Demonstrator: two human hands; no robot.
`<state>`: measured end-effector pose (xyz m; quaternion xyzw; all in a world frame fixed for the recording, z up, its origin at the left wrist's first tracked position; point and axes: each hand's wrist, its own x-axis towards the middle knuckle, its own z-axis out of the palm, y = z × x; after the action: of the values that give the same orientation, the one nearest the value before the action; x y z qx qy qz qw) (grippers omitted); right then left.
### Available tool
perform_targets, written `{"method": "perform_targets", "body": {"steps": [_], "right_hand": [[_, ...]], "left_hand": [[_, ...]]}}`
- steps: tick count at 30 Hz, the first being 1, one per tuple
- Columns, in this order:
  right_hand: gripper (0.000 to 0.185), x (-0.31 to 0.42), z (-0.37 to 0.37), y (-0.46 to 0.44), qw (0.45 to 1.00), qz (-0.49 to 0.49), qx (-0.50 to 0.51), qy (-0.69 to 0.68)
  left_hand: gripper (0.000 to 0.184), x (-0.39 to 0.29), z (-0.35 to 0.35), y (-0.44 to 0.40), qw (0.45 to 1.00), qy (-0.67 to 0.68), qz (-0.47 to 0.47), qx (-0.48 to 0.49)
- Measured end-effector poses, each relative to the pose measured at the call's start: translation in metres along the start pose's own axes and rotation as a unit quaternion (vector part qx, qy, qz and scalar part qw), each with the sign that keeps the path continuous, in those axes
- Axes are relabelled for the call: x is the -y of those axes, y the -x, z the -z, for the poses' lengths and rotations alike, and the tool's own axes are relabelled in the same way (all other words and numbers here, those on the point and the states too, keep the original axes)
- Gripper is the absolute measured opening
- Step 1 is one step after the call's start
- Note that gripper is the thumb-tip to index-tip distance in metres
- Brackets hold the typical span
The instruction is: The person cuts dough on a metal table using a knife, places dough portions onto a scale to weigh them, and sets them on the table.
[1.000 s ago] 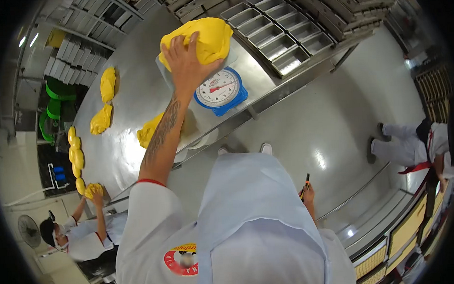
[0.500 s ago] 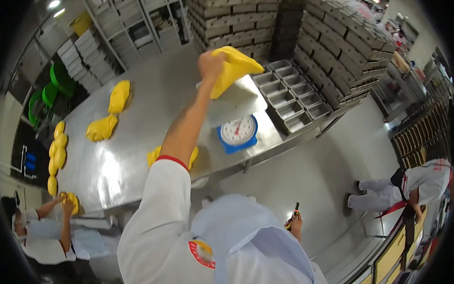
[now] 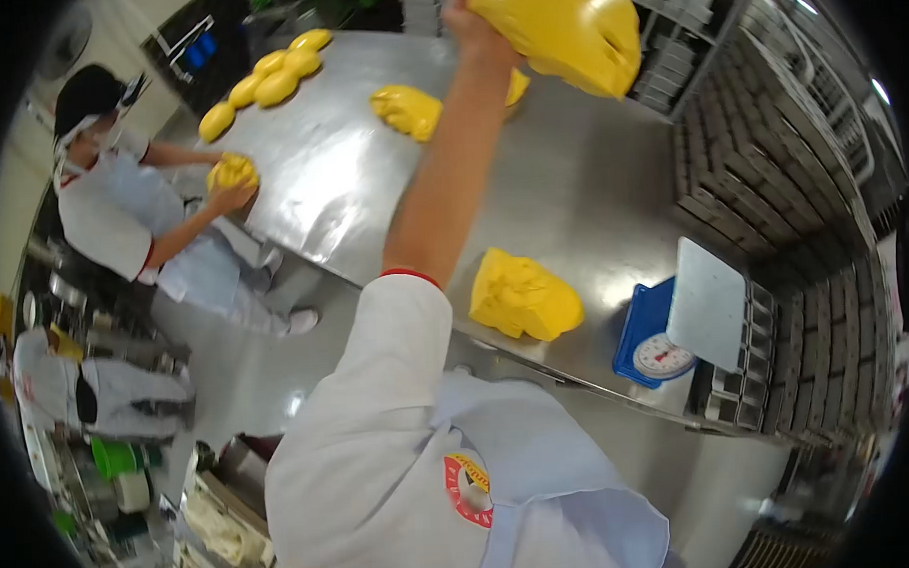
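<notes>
My left hand (image 3: 481,38) grips a large, smooth lump of yellow dough (image 3: 571,25), held up at the top of the head view over the far side of the steel table (image 3: 601,179). Its fingers are partly hidden by the dough. Behind my left wrist, a bit of another yellow piece peeks out, with a folded dough piece (image 3: 406,112) beside it. Near the table's front edge lies a rough dough chunk (image 3: 525,294). To its right stands a blue dial scale (image 3: 662,357) with a flat metal pan (image 3: 707,300). My right hand is out of view.
A co-worker (image 3: 141,205) at the table's left end handles a dough piece (image 3: 232,172). Several rounded dough pieces (image 3: 277,87) line the far left edge. Metal loaf pans (image 3: 753,379) sit beyond the scale, next to tall stacks of pans (image 3: 741,164).
The view has swung left. My left hand has carried the dough away from beside the scale, toward the far dough pieces. My right hand, which held an orange-and-black-handled tool, has left the view.
</notes>
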<state>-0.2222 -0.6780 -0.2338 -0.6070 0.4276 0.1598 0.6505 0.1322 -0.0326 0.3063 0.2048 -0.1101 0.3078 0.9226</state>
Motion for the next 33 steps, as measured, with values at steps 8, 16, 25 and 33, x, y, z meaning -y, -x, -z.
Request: {"method": "perform_targets", "body": {"steps": [8, 16, 25, 33], "right_hand": [[0.053, 0.037, -0.057, 0.016, 0.998, -0.007, 0.018, 0.062], [0.052, 0.027, -0.047, 0.041, 0.997, -0.001, 0.000, 0.082], [0.051, -0.022, -0.009, 0.096, 0.995, 0.055, -0.058, 0.065], [0.054, 0.018, -0.075, 0.189, 0.990, 0.071, -0.109, 0.063]], "left_hand": [[0.068, -0.238, 0.375, 0.085, 0.922, -0.233, -0.037, -0.307], [0.024, -0.044, 0.409, 0.372, 0.781, -0.393, 0.107, -0.474], [0.077, 0.039, 0.276, 0.242, 0.601, -0.782, 0.113, 0.124], [0.103, 0.130, 0.202, 0.275, 0.450, -0.769, 0.057, 0.451]]}}
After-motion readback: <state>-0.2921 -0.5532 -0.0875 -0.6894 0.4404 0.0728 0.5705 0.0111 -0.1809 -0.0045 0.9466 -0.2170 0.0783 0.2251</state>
